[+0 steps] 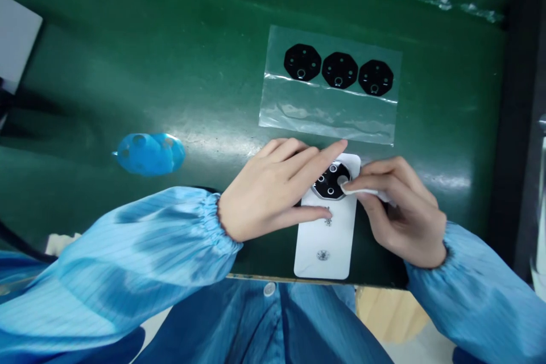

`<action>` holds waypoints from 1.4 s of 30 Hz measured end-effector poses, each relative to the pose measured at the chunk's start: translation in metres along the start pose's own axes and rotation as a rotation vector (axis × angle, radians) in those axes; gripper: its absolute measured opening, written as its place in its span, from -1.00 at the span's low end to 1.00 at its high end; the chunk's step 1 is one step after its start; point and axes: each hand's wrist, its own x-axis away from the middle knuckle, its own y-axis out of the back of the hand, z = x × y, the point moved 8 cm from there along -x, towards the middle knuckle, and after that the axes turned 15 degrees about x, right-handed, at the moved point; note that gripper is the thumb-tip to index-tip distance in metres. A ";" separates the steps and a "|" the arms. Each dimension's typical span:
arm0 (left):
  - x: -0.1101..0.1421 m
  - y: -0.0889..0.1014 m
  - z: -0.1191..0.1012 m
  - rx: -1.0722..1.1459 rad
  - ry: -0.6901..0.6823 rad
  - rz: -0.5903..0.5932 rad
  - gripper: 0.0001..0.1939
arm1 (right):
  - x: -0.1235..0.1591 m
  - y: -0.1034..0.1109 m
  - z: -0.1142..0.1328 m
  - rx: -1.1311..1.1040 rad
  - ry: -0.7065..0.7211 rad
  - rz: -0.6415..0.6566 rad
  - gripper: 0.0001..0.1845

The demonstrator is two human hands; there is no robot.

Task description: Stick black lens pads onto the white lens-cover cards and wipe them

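Observation:
A white phone-shaped panel [326,242] lies near the table's front edge, with a black octagonal camera lens cover [330,187] at its upper end. My left hand [273,187] rests over the panel's left side, fingers stretched out and thumb apart, steadying it by touch. In my right hand [398,207] a small white cloth [369,191] is pinched between thumb and fingers. Its tip meets the right side of the black cover. Part of the cover and of the panel's left edge is hidden beneath my left hand.
Beyond my hands lies a clear plastic sheet [328,111] carrying three black octagonal pieces [340,70]. A crumpled blue film piece [151,153] sits to the left on the green table [149,68]. A white object [17,40] stands at the far left edge.

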 end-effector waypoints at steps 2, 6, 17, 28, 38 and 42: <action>0.000 -0.001 0.001 0.006 0.017 0.005 -0.17 | 0.007 -0.004 0.003 0.039 0.032 0.042 -0.76; 0.000 -0.001 0.001 0.012 0.022 0.000 -0.19 | 0.015 -0.011 0.007 0.112 0.091 0.080 -0.79; 0.001 -0.001 0.001 0.014 0.031 0.010 -0.22 | 0.020 -0.017 0.013 0.273 0.183 0.098 -0.84; 0.002 -0.001 0.000 0.006 0.011 0.001 -0.20 | 0.015 -0.018 0.009 0.222 0.136 0.139 -0.82; 0.001 -0.001 0.000 0.019 0.016 -0.003 -0.20 | 0.004 -0.006 -0.004 -0.075 -0.021 0.077 -0.77; 0.001 -0.001 0.000 0.014 0.016 0.006 -0.19 | 0.014 -0.013 0.006 0.113 0.084 0.110 -0.80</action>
